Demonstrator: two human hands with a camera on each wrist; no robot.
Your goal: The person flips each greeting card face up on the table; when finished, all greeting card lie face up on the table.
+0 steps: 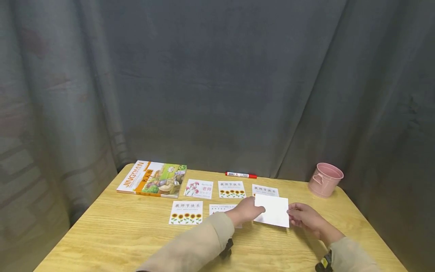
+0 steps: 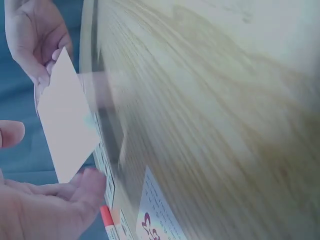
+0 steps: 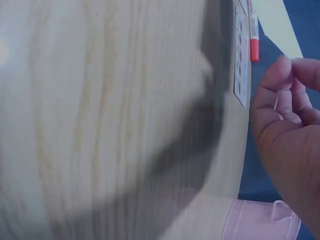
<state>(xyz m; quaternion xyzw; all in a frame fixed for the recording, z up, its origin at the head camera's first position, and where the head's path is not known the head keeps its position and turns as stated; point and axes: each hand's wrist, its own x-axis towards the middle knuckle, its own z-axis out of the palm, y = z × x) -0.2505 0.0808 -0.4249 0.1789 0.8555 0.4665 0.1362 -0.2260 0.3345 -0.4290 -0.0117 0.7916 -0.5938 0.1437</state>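
Note:
A white card (image 1: 272,210), blank on the side that shows, is held up above the table between both hands. My right hand (image 1: 306,219) pinches its right edge; thumb and index fingertips (image 3: 281,70) meet at the card's corner in the right wrist view. At the other edge is my left hand (image 1: 247,209), with extended fingers (image 2: 92,187) touching the card from below and the thumb raised apart from it in the left wrist view. Behind the held card lies a sunflower card (image 1: 265,189), partly covered. Another printed card (image 1: 222,207) is partly hidden by the left hand and sleeve.
Two sunflower cards (image 1: 232,189) (image 1: 185,212) and a pink flower card (image 1: 198,189) lie flat on the wooden table (image 1: 112,226). A magazine (image 1: 153,179) is at the back left. A red marker (image 1: 240,175) lies along the back edge, and a pink bucket (image 1: 325,180) stands back right.

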